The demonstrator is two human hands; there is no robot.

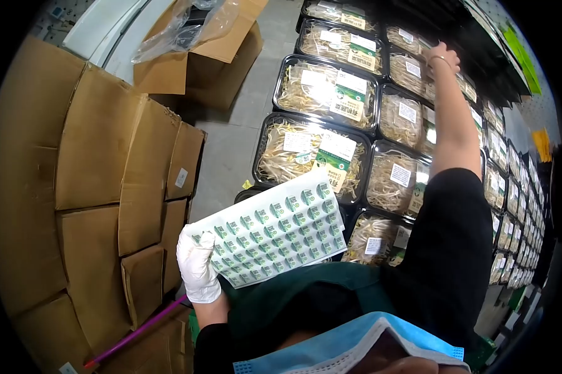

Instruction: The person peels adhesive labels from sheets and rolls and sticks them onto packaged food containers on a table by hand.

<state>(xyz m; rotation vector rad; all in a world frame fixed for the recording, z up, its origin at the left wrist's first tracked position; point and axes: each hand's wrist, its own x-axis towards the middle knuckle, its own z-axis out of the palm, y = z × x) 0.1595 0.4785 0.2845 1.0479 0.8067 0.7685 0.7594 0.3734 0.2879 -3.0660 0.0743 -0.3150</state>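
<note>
My left hand, in a white glove, is closed on the left edge of a sticker sheet with rows of small green-and-white labels. The sheet tilts in front of my dark apron and covers the lower edge of a pack of bean sprouts. My right hand, bare with a band at the wrist, is stretched out over the far packs. Its fingers are bent close to a bean sprout pack; whatever they pinch is too small to make out. My right forearm hides parts of several packs.
Black trays of bean sprouts with white and green labels stand in rows ahead and to the right. Flattened cardboard stacks up on the left, near an open carton with clear plastic. A purple stick lies at lower left.
</note>
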